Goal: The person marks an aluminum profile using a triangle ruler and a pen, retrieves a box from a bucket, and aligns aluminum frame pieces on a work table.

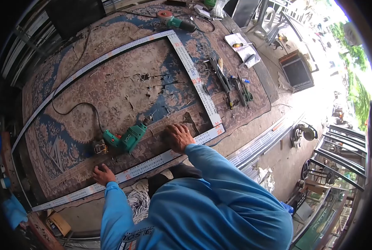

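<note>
A large rectangular aluminium frame (pixel 150 163), covered in printed white protective film, lies on a carpet-covered table. My left hand (pixel 103 174) reaches over its near rail, left of the middle, with fingers apart and nothing visible in them. Further right, my right hand (pixel 180 138) lies just inside the same rail near the right corner, fingers stretched out and slightly bent. Whether its fingertips press on the frame's inner edge or on the carpet is hidden. Between the hands, a green corded power drill (pixel 129 139) lies on its side inside the frame, its bit pointing up and right.
An angle grinder (pixel 175 21) lies beyond the far corner. Pliers (pixel 247 93), a screwdriver (pixel 237 45) and other hand tools lie right of the frame. The drill's cord (pixel 75 109) crosses the far-left rail. Long profiles (pixel 256 143) lie on the floor to the right.
</note>
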Tool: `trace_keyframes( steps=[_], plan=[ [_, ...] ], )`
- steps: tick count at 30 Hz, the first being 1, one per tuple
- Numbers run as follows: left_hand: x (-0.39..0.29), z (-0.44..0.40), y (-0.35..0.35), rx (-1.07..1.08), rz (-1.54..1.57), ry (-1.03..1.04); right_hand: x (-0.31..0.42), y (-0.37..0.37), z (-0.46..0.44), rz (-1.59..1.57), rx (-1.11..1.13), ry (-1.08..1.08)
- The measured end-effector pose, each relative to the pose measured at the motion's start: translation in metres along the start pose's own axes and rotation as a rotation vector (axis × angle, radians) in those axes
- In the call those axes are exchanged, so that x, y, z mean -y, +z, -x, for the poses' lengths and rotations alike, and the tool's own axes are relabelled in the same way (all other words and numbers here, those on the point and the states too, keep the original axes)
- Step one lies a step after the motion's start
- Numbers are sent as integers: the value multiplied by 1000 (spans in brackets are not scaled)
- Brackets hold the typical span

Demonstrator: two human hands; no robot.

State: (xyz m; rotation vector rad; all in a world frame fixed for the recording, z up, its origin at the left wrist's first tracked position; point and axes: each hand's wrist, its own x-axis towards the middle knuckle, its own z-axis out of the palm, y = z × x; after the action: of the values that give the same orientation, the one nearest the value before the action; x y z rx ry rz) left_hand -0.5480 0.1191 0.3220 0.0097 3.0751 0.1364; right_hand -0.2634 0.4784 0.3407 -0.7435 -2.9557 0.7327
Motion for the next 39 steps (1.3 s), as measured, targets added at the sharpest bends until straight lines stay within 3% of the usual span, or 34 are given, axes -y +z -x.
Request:
trace_keyframes(
  steps=[17, 31, 34, 36, 39],
  plan=[
    [7, -2, 12, -64, 7, 37, 1, 1, -1, -21, 7, 37],
    [10, -5, 17, -84, 24, 31, -8, 11, -3, 99, 142, 97],
    [17, -7, 33, -254, 83, 116, -15, 17, -1, 61, 66, 68],
    [17, -6, 35, -317, 103, 150, -3, -1, -5, 116, 151, 54],
    [13, -7, 29, -273, 140, 132, -6, 9, -5, 89, 70, 66]
  ],
)
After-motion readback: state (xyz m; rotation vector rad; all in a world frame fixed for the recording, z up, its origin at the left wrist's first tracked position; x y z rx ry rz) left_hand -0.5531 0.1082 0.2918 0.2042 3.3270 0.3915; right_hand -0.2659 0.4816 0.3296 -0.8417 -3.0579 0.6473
